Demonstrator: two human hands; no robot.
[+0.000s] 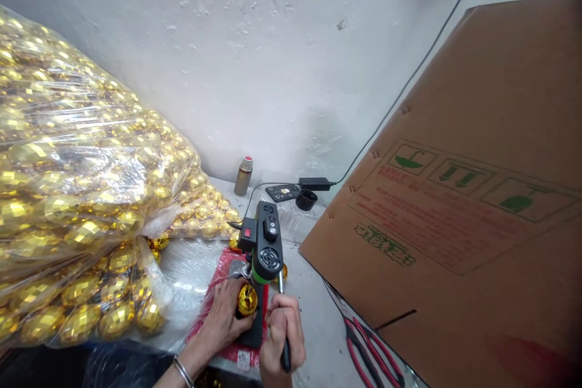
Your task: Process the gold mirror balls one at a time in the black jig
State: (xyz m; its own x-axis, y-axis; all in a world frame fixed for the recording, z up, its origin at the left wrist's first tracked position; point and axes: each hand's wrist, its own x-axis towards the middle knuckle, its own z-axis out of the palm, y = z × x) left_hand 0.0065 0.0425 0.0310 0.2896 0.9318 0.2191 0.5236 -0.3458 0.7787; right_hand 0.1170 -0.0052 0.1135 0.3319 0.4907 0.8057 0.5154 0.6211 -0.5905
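Gold ball [247, 299] pinched in left hand [226, 315] under press [266, 242], right hand [282, 333] gripping lever [284, 339], cardboard box [459, 194] beside

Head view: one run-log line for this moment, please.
left hand: holds gold faceted ball under press head | right hand: grips press lever | press machine: on red mat | bag of gold balls: left

Scuffed white wall [273, 42], cluttered worktable [313, 315]

bag of gold balls [68, 194] | cardboard box [477, 194] | spray can [244, 176] | power adapter [314, 183]
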